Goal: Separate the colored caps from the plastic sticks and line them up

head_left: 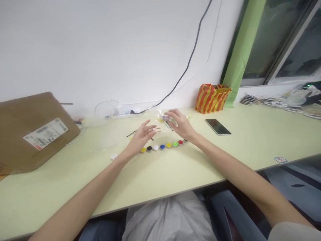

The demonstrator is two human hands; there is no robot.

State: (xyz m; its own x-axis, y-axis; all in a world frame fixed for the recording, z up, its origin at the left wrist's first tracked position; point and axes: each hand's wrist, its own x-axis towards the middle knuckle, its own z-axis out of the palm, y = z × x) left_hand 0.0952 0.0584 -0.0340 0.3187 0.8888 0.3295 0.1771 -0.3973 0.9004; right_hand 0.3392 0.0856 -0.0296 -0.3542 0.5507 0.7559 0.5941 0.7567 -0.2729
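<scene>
A curved row of small round pieces with coloured tops, among them a blue one (162, 147) and a green one (175, 144), lies on the pale table (140, 180). My left hand (142, 135) is over thin red and black sticks (156, 129) behind the row's left part, its fingers apart. To the right, my right hand (179, 124) reaches toward clear plastic (160, 117) and small colourful bits, with its fingers curved; what its fingertips hold, if anything, is too small to tell. A white cap (114, 156) sits beside my left wrist.
A cardboard box (35, 130) stands at the left. Near the wall are a power strip (126, 113) with a black cable and a striped bag (212, 98). A phone (217, 127) lies right of my right hand; discs (249, 99) are farther right.
</scene>
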